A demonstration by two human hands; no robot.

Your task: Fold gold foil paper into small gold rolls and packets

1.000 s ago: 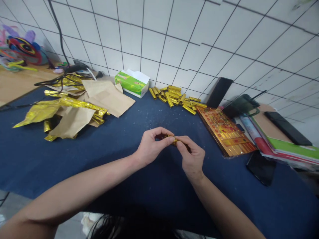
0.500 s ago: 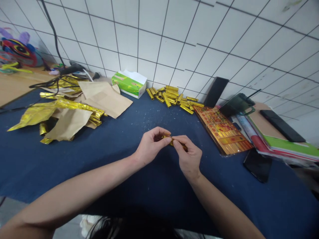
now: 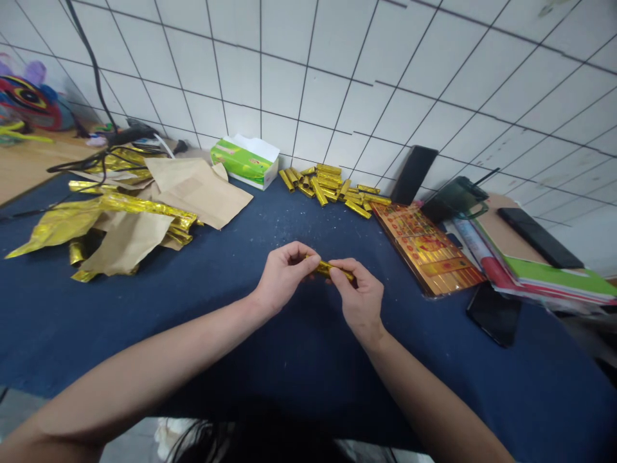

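Note:
Between my two hands, just over the dark blue cloth, is a small gold foil paper roll. My left hand pinches its left end with thumb and fingers. At the other end, my right hand has its thumb and fingers closed on the roll. Both ends are partly hidden by fingertips. Beyond my hands, against the wall, lies a pile of similar gold rolls. Off to the left is a heap of gold foil sheets mixed with brown paper.
A green tissue pack stands by the tiled wall. On the right lie an orange-gold packet, a phone and a stack of books. A dark cup and an upright black box stand behind. A black cable hangs at left.
My hands have moved slightly apart, so more of the gold roll shows between them. The whole view has shifted a little.

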